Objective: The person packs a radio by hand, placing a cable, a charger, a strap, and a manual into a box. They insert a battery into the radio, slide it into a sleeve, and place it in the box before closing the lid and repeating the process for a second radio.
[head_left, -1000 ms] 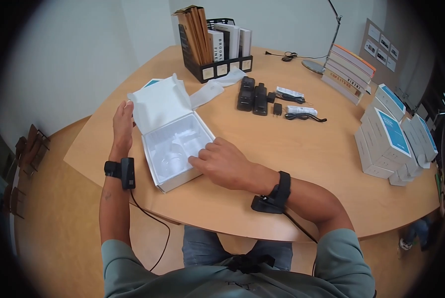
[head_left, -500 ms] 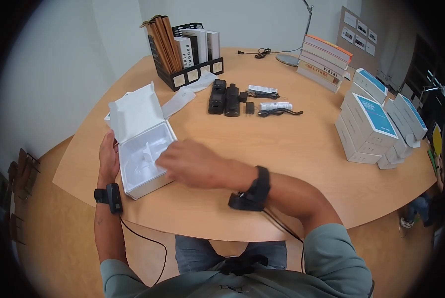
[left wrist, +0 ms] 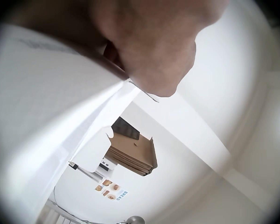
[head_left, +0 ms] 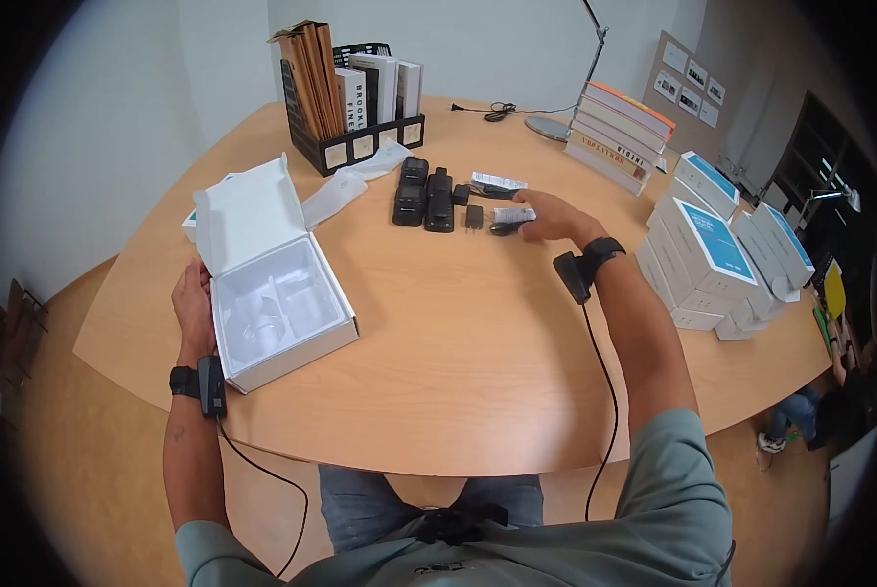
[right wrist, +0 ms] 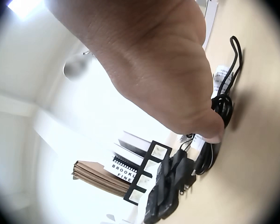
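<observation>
A white box [head_left: 287,369] stands on the table with its lid [head_left: 248,215] raised, showing a clear plastic insert [head_left: 282,308] in two compartments. My left hand [head_left: 194,308] rests along the box's left wall, near the hinge, its fingertips partly hidden. Over at the electronics, my right hand [head_left: 556,217] has thumb and fingers around a coiled black cable [right wrist: 221,105]. The thumb lies on the cable in the right wrist view; the other fingers are hidden there. Beside the cable is a white printed packet [head_left: 513,214]. A black plug adapter [head_left: 474,217] lies just left of it.
Black handheld devices [head_left: 438,201] lie left of the adapter, before a white wrapping strip [head_left: 336,196]. At the back stand a black file holder [head_left: 350,149], stacked books [head_left: 615,137] and a lamp base [head_left: 548,127]. White-and-blue boxes [head_left: 698,259] are piled at the right.
My right hand has left the box's right edge and moved right and away from me to the black cable. My left hand stays at the box's left side. The head view has shifted right.
</observation>
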### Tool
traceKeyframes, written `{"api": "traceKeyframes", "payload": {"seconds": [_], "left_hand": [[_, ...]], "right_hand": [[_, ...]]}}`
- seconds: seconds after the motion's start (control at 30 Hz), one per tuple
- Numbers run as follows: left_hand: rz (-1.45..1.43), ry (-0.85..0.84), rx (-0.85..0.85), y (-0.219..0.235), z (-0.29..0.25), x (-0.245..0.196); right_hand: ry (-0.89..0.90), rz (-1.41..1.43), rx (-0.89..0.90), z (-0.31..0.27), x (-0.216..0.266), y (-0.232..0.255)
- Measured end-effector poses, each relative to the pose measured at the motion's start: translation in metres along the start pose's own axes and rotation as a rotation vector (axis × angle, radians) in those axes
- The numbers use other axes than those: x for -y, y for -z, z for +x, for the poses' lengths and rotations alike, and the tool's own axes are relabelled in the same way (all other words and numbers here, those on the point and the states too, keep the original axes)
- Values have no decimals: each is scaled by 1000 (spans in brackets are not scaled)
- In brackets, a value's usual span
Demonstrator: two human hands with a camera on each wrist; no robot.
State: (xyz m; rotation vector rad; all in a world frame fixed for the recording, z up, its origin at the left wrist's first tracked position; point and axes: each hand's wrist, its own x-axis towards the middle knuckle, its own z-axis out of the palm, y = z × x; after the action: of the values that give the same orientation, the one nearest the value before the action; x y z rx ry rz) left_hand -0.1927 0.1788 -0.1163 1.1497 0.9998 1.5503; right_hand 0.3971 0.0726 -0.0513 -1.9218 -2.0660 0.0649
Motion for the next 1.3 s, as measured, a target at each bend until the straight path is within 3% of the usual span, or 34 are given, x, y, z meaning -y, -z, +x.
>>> {"api": "traceKeyframes", "payload": {"seconds": [0.07, 0.3, 0.5, 0.8, 0.97, 1.03, 1.1, 1.2, 1.27, 1.3], "left_hand": [[21, -37, 16, -3, -2, -2], [135, -63, 22, -7, -4, -5], [137, -28, -3, -9, -4, -7], [141, -37, -17, -6, 2, 4], [180, -104, 2, -9, -5, -5], [178, -35, 19, -14, -11, -13], [112, -24, 30, -13, -11, -10], [87, -9, 28, -13, -8, -8], [88, 6, 26, -15, -10, -10], [72, -5, 45, -15, -11, -10]], "right_hand": [[-141, -13, 122, 4, -1, -3], [-134, -84, 191, -5, 8, 1], [-54, -68, 67, -2, -5, -8], [-143, 234, -27, -10, -12, 24], [-93, 452, 29, 10, 51, 47], [-34, 482, 97, 27, 99, 53], [67, 494, 102, 48, 145, 40], [388, 495, 39, 74, 222, 21], [300, 559, 256, 81, 281, 15], [419, 494, 219, 92, 297, 1]]}}
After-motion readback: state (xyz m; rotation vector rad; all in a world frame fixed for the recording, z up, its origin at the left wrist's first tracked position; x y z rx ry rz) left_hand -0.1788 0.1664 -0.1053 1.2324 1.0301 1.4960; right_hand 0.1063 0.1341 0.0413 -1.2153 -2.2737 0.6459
